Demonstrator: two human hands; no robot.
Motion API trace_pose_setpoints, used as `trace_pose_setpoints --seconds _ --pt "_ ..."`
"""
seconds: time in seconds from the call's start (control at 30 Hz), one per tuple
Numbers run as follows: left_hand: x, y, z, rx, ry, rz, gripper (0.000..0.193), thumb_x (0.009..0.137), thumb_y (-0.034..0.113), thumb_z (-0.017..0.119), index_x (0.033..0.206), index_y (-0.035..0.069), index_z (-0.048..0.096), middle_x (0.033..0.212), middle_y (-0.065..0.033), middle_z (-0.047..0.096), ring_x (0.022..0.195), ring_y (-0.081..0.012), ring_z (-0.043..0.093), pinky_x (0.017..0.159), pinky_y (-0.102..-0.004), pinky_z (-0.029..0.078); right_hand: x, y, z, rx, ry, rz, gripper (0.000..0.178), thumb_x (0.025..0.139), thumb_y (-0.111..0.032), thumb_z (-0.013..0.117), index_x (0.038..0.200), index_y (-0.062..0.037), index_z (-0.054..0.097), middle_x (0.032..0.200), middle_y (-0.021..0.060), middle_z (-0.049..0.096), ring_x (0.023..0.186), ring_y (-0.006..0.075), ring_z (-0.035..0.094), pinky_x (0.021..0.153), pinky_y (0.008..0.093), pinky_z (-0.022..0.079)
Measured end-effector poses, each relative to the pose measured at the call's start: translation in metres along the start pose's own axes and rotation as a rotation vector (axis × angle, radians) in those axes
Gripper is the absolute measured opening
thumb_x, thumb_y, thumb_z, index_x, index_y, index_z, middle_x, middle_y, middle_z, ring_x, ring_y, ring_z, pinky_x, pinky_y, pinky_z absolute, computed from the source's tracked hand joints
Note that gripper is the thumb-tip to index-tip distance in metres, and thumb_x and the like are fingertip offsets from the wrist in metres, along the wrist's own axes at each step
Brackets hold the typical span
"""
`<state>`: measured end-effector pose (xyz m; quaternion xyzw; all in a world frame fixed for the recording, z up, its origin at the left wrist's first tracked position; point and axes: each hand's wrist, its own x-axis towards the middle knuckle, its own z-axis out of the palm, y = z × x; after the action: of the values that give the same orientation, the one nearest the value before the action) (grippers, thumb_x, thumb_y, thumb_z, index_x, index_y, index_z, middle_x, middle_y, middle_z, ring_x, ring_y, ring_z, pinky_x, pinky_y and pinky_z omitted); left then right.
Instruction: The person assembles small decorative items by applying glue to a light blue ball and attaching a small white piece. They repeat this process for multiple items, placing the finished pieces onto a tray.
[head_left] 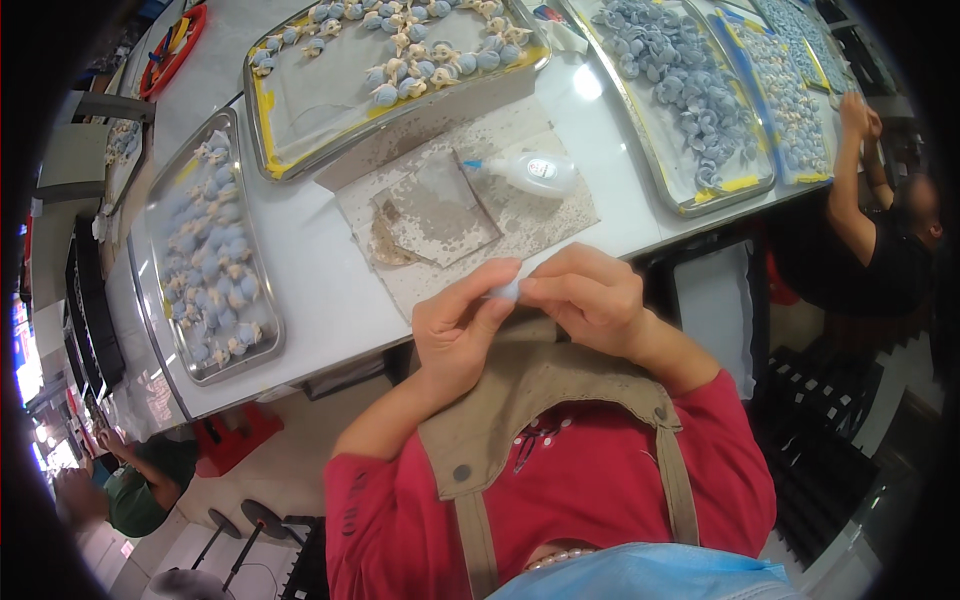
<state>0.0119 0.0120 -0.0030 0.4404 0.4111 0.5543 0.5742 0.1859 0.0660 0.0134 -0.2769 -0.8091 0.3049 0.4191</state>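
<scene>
Sm. blue pc. [508, 291] mostly hidden in grip.
L hand [455, 325] & R hand [590, 300] cover it, so full shape unclear. Top tray [310, 115] & tray w/ loose blue pcs. [680, 85] cut off at upper edge; face mask [650, 575] cropped at bottom. Bottle [558, 184] print too sm. to read. Far-L co-worker [150, 485] partly blurred.

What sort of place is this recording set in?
Most likely a workshop for assembling small items by hand: metal trays of many similar blue-and-cream pieces stand on a white table, a squeeze bottle lies on stained cardboard, and another person is beside the trays at right.
</scene>
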Motion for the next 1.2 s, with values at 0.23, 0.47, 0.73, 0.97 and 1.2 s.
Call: trace_pose_setpoints --seconds 0.23,0.47,0.73,0.97,1.2 --pt "0.003 0.012 0.006 -0.220 -0.071 0.033 0.032 0.082 0.005 0.064 0.113 -0.002 0.057 0.113 -0.0106 0.059 0.098 -0.0137 0.056 0.085 -0.0259 0.044 0.015 -0.007 -0.002 0.696 -0.082 0.498 0.042 0.074 -0.003 0.070 0.114 -0.0031 0.057 0.100 0.0088 0.062 0.092 0.0177 0.059 0.081 0.0297 0.047" --pt "-0.003 0.010 -0.012 -0.024 -0.167 -0.070 0.038 0.079 0.008 0.068 0.115 -0.001 0.057 0.111 -0.0105 0.061 0.096 -0.0125 0.057 0.083 -0.0243 0.045 0.011 -0.002 -0.009 0.639 -0.343 0.522 0.044 0.079 -0.011 0.068 0.119 -0.0019 0.053 0.104 0.0090 0.062 0.095 0.0142 0.059 0.085 0.0283 0.046" --pt "0.002 0.017 -0.009 0.005 -0.219 -0.035 0.033 0.081 0.007 0.066 0.112 -0.001 0.058 0.107 -0.0112 0.063 0.093 -0.0131 0.059 0.081 -0.0242 0.046 0.010 -0.002 -0.004 0.733 -0.287 0.481 0.040 0.078 -0.012 0.069 0.114 0.0014 0.055 0.104 0.0105 0.063 0.097 0.0147 0.059 0.086 0.0274 0.046" --pt "0.001 0.020 -0.011 0.133 -0.243 0.012 0.025 0.083 0.008 0.063 0.105 -0.003 0.061 0.102 -0.0143 0.064 0.093 -0.0168 0.061 0.081 -0.0259 0.047 0.005 -0.001 -0.001 0.705 -0.254 0.421 0.038 0.078 -0.010 0.069 0.112 0.0021 0.057 0.108 0.0116 0.063 0.100 0.0157 0.059 0.088 0.0278 0.045" --pt "0.002 0.020 -0.009 0.176 -0.240 0.070 0.022 0.082 0.005 0.063 0.104 -0.001 0.062 0.099 -0.0134 0.065 0.089 -0.0156 0.062 0.077 -0.0241 0.047 0.007 -0.003 -0.003 0.683 -0.245 0.419 0.036 0.077 -0.008 0.070 0.110 0.0022 0.058 0.108 0.0122 0.063 0.099 0.0165 0.060 0.087 0.0283 0.046"
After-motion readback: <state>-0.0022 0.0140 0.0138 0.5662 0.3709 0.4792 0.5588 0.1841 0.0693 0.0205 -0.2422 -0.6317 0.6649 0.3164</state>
